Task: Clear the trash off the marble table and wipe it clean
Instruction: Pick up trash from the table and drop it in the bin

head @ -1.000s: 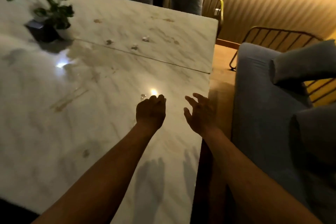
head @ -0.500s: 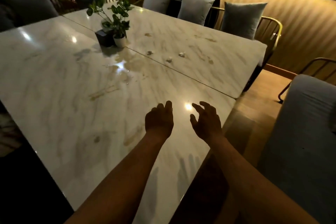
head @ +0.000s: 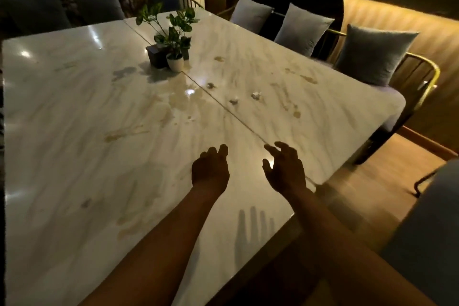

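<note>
Your left hand point(head: 210, 172) hovers over the worktop point(head: 74, 107) with fingers loosely curled, grip holding nothing that shows; your right hand point(head: 285, 171) has a wide, empty grip, fingers spread as if ready to reach. The trash lies well apart at about 12 o'clock: three crumpled scraps point(head: 255, 95) just beyond the seam. Brown stains point(head: 164, 112) spread toward 11 o'clock, near the potted plant point(head: 173, 40). Judging by this, pickup comes before wiping.

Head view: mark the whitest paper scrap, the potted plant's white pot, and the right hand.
whitest paper scrap point(head: 255, 95), head view, middle of the crumpled wad.
white pot point(head: 175, 62), head view, front wall.
right hand point(head: 285, 169), head view, back of the hand.
</note>
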`<state>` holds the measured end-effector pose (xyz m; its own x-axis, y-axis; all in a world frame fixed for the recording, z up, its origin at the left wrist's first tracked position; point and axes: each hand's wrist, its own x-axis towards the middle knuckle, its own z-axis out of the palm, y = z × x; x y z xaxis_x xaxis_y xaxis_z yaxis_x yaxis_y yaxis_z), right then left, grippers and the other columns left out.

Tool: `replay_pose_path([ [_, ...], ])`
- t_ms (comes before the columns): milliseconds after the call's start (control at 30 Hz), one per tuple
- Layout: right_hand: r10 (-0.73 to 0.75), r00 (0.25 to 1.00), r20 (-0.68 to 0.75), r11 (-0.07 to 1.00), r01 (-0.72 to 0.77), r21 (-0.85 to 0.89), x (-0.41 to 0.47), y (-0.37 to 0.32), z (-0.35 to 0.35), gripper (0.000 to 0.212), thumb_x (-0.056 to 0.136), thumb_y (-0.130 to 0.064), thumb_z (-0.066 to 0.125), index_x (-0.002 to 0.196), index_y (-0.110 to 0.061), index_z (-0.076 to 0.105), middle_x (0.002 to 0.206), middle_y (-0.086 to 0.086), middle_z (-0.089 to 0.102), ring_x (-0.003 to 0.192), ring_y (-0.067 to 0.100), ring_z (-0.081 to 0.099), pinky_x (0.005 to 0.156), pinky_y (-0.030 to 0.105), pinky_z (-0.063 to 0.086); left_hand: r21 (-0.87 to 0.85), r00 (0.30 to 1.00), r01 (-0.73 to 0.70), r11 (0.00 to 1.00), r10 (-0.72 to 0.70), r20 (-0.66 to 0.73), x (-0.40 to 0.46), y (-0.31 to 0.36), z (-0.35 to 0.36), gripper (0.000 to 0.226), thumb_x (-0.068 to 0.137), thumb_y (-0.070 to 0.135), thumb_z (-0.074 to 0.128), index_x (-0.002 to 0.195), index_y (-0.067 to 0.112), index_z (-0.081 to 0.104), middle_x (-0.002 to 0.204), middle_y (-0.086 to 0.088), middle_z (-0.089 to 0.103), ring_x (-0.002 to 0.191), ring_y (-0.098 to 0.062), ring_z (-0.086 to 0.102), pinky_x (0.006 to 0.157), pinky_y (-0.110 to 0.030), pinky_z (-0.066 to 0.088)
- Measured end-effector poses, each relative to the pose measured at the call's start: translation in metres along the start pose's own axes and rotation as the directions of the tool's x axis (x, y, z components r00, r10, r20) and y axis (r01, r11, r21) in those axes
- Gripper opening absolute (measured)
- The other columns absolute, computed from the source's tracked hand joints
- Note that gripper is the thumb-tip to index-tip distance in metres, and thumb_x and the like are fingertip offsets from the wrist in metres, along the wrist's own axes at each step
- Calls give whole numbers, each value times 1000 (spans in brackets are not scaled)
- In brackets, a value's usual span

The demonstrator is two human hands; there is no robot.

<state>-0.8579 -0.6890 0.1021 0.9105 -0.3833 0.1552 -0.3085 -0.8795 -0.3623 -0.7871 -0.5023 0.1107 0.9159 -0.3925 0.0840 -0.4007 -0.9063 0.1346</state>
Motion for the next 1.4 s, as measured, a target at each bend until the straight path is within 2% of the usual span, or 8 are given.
replay_pose_path([
  [367, -126, 979, 158, 991, 129, -14, 144, 55, 21, 48, 98, -33, 54, 145, -26, 49, 153, 2, 39, 138, 27, 36, 98, 41, 43, -47, 979, 202, 978, -202, 10, 120, 44, 34, 37, 97, 13, 47, 132, 23, 41, 111, -5, 58, 91, -23, 58, 68, -31, 38],
  [633, -200, 940, 275, 975, 218, -35, 261, 72, 66, 50, 99, -34, 52, 148, -27, 44, 155, 2, 37, 140, 26, 33, 103, 41, 43, -61, 941, 317, 946, -306, 143, 233, 33, 81, 48, 98, 13, 46, 144, 24, 35, 120, -8, 58, 102, -28, 59, 80, -36, 45],
  [767, -206, 935, 288, 971, 233, -60, 330, 82, 88, 55, 99, -32, 53, 151, -25, 37, 159, 8, 30, 143, 30, 30, 100, 43, 46, -41, 923, 343, 938, -329, 197, 288, 36, 101, 54, 101, 17, 44, 152, 25, 29, 126, -11, 56, 108, -31, 60, 85, -37, 47],
  [1000, -218, 912, 347, 959, 267, -98, 435, 96, 144, 72, 95, -12, 51, 158, -24, 19, 163, 19, 12, 137, 39, 34, 86, 42, 50, -27, 884, 424, 905, -408, 228, 350, 30, 132, 57, 99, 17, 45, 152, 29, 28, 118, -9, 61, 101, -31, 62, 75, -36, 40],
  [1100, -276, 872, 405, 925, 355, -133, 468, 103, 161, 57, 96, -9, 50, 150, -21, 38, 153, 18, 33, 125, 38, 45, 86, 41, 49, -18, 849, 486, 874, -467, 245, 370, 27, 144, 56, 102, 17, 41, 154, 31, 25, 117, -9, 60, 102, -30, 61, 78, -37, 41],
  [1167, -326, 872, 366, 917, 386, -103, 482, 102, 165, 32, 96, -5, 49, 125, -11, 61, 125, 16, 55, 109, 35, 56, 78, 36, 47, -21, 826, 527, 850, -506, 249, 379, 22, 150, 52, 105, 22, 36, 155, 30, 23, 120, -10, 60, 103, -31, 61, 80, -39, 44],
  [1233, -330, 881, 340, 938, 346, 14, 492, 92, 168, 25, 94, -1, 51, 109, -8, 70, 110, 14, 62, 100, 32, 62, 76, 31, 44, -56, 800, 572, 818, -542, 257, 385, 16, 152, 51, 106, 26, 33, 156, 28, 22, 123, -12, 59, 105, -32, 60, 83, -40, 45],
  [1400, -512, 809, 289, 855, 444, 270, 480, 38, 181, 30, 91, -19, 66, 121, -20, 66, 121, 5, 61, 108, 23, 60, 86, 31, 51, -129, 780, 618, 776, -583, 229, 405, 2, 154, 53, 107, 27, 34, 158, 28, 18, 124, -13, 62, 106, -29, 62, 90, -42, 53],
])
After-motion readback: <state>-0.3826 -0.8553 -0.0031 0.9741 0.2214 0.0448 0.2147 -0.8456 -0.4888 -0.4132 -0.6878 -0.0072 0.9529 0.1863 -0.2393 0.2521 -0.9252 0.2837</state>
